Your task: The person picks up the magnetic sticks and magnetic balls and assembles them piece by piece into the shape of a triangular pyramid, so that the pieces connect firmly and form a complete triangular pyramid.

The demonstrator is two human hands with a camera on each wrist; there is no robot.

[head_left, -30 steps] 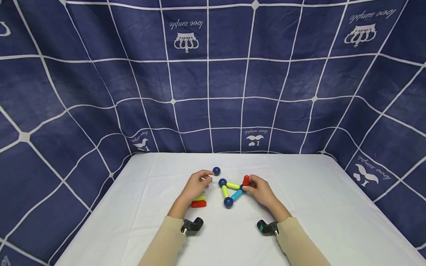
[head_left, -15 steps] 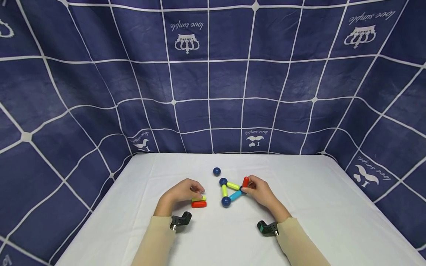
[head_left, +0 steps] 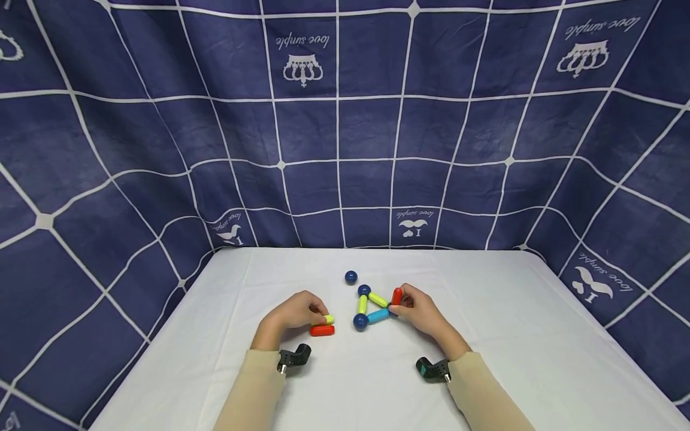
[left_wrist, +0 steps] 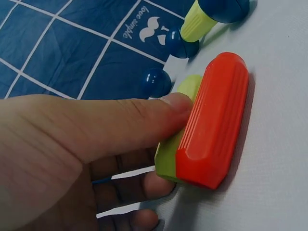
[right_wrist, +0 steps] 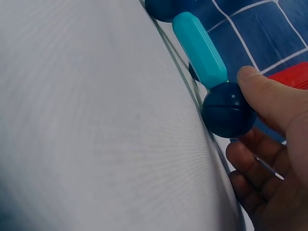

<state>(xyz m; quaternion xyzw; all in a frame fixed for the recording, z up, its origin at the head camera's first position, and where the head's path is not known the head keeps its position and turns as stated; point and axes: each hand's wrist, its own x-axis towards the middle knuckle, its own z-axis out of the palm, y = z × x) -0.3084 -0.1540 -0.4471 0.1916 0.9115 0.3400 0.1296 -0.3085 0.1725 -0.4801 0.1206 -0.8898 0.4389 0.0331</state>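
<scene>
Near the middle of the white-covered worktop [head_left: 366, 383] is a triangle [head_left: 378, 300] of two lime bars [head_left: 362, 304], one blue bar [head_left: 378, 316] and three dark blue balls [head_left: 360, 322]. At its three o'clock, the right hand [head_left: 423, 311] has its grip clamped on the corner ball [right_wrist: 228, 110], thumb above and fingers below in the right wrist view. A raised red stick [head_left: 397, 296] stands up there; the thumb hides its foot, so I can't be sure it touches the ball. At the triangle's nine o'clock, the left hand [head_left: 299, 310] pinches the loose lime stick [head_left: 328, 319], its grip clamped with the thumb along one side. The lying red stick [head_left: 322, 330] is just beside, at that stick's six o'clock. A lone ball [head_left: 351, 277] sits at the triangle's eleven o'clock, apart from it. Beyond, at twelve o'clock, hangs a navy curtain [head_left: 366, 131].
</scene>
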